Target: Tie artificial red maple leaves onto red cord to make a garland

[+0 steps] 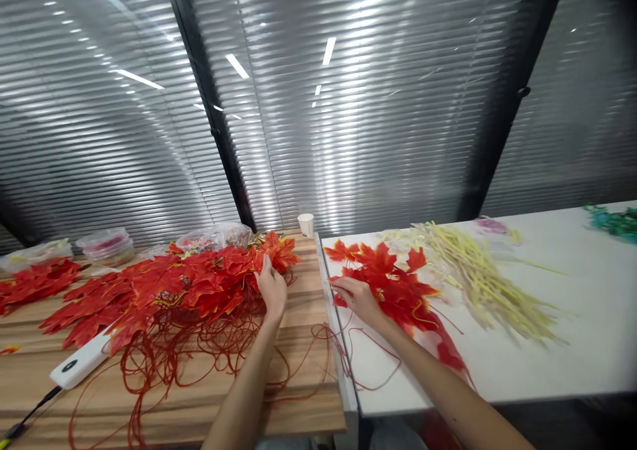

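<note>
A large heap of red artificial maple leaves [209, 281] with yellow-orange edges lies on the wooden tabletop. My left hand [273, 291] is at the heap's right end, its fingers closed on a maple leaf [279, 251]. Tangled thin red cord [169, 350] spreads below the leaves, and some strands cross toward the white table. Over the seam between the tables, my right hand [359, 297] is pinched closed, with a bit of red at the fingertips too small to name. Beside and behind it lies a smaller pile of red maple leaves [393, 277].
A white device [82, 364] with a black cable lies at the left. Clear round containers [105, 245] and plastic bags [219, 235] line the back. A paper cup [306, 224] stands near the blinds. Yellow-green strips [478, 284] and green foliage [614, 221] lie on the white table [592, 304].
</note>
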Tool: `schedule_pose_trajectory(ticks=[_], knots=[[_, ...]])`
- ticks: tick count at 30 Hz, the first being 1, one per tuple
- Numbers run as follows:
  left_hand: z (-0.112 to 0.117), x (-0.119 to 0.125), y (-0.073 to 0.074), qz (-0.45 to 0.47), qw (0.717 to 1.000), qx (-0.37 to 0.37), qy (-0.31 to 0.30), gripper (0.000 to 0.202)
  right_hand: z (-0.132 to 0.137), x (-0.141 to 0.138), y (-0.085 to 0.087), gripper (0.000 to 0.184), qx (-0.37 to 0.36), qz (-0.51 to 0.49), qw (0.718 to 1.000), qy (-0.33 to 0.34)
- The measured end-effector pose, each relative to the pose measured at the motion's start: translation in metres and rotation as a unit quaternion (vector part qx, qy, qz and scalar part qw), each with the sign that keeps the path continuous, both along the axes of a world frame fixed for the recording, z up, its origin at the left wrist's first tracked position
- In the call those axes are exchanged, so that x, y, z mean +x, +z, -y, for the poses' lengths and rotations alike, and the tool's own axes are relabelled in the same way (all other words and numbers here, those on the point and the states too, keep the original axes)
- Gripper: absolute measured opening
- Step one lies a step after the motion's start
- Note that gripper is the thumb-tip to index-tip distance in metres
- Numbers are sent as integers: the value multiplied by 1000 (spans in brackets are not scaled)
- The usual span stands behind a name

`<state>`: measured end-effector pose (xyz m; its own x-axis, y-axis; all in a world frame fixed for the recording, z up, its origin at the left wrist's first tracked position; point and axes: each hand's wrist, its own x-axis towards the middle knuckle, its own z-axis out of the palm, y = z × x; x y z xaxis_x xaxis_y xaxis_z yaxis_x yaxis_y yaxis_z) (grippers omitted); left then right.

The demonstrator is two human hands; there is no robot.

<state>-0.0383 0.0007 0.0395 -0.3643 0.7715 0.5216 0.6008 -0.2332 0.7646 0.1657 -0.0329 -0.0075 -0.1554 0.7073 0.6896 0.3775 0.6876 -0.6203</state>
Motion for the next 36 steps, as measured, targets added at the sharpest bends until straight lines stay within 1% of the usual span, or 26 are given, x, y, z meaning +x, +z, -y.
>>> schedule_pose_trajectory(ticks=[2,3,4,5,6,7,8,9,11,12,13,14,15,16,18,21,23,27,29,31,33,36], knots=[[-4,-5,-1,84,996,-7,-10,44,0,1,1,20,7,1,1000,-4],[-5,-6,-1,112,994,6,-18,43,1,1,1,20,10,4,1000,-6],[-6,-6,-3,123,991,35,-27,43,1,1,1,19,12,9,1000,-8],[-6,-4,-4,112,990,76,-36,43,1,1,1,19,15,15,1000,-9],[-5,-1,-6,78,988,124,-48,42,0,1,1,19,19,20,1000,-10],[-3,2,-8,22,982,175,-70,41,0,1,1,19,23,25,999,-11],[-2,7,-10,-51,968,223,-104,42,-1,1,0,19,25,30,999,-13],[0,11,-12,-132,945,260,-148,43,-1,1,-1,19,26,35,999,-15],[5,21,-15,-275,880,295,-250,45,-3,2,-2,19,28,43,998,-20],[8,25,-16,-320,851,301,-287,46,-4,2,-3,19,28,46,998,-22],[10,28,-16,-347,833,300,-308,47,-5,3,-4,19,28,47,998,-24],[11,30,-16,-356,829,298,-313,47,-6,3,-5,19,28,47,998,-26],[13,32,-16,-351,834,298,-303,46,-7,3,-6,19,28,46,998,-29],[13,32,-16,-336,848,295,-285,45,-8,4,-7,18,28,45,998,-32],[14,31,-16,-287,888,270,-237,43,-9,4,-8,17,31,44,998,-38],[13,30,-13,-203,944,194,-171,39,-8,3,-9,15,39,45,997,-39],[13,30,-10,-159,966,149,-137,34,-8,3,-9,15,43,46,997,-35],[14,31,-4,-117,983,102,-97,22,-8,3,-9,16,46,47,997,-33],[14,29,-2,-113,986,84,-92,25,-8,3,-8,16,42,49,997,-35],[14,27,-1,-115,986,70,-98,32,-7,3,-7,16,37,52,997,-35],[15,24,0,-125,984,57,-115,35,-7,3,-7,15,35,55,997,-37],[15,21,1,-148,979,19,-140,30,-6,3,-7,15,34,59,997,-38]])
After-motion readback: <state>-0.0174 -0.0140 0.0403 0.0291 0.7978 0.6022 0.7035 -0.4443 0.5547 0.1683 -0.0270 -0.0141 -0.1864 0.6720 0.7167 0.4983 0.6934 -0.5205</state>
